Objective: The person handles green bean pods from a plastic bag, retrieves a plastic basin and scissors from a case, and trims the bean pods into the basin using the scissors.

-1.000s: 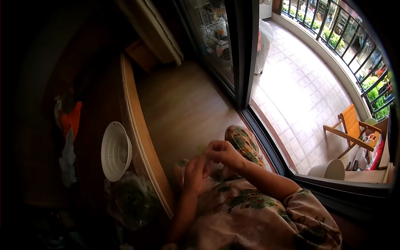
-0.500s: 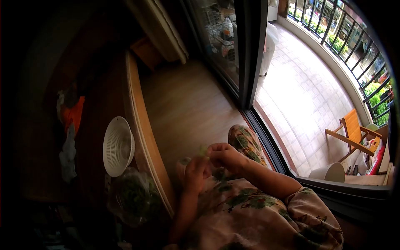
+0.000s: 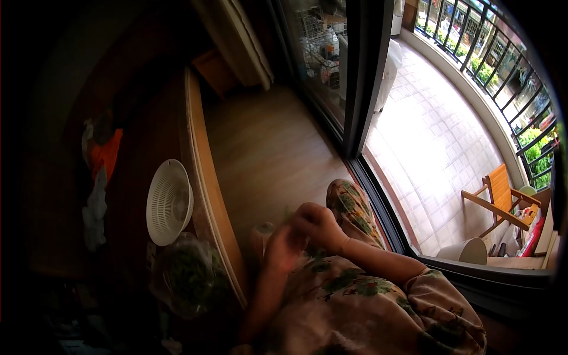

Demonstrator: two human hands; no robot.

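Over my lap, my left hand (image 3: 282, 247) and my right hand (image 3: 322, 229) meet with their fingers closed together. A blurred bit of green leafy stem (image 3: 289, 210) sticks up above the fingers; its lower part is hidden between the hands. To the left, a white colander (image 3: 168, 204) stands on the brown table, and I see nothing in it. Just nearer to me lies a clear plastic bag (image 3: 192, 275) of dark green leaves.
The table's light wooden edge (image 3: 207, 171) runs left of my hands. An orange and grey bundle (image 3: 106, 154) lies at the table's far side. On my right, a sliding door frame (image 3: 370, 183) borders a tiled balcony with a wooden folding chair (image 3: 500, 192).
My right hand has turned and come over my left fingers, so less of the green stem shows. The view has shifted slightly.
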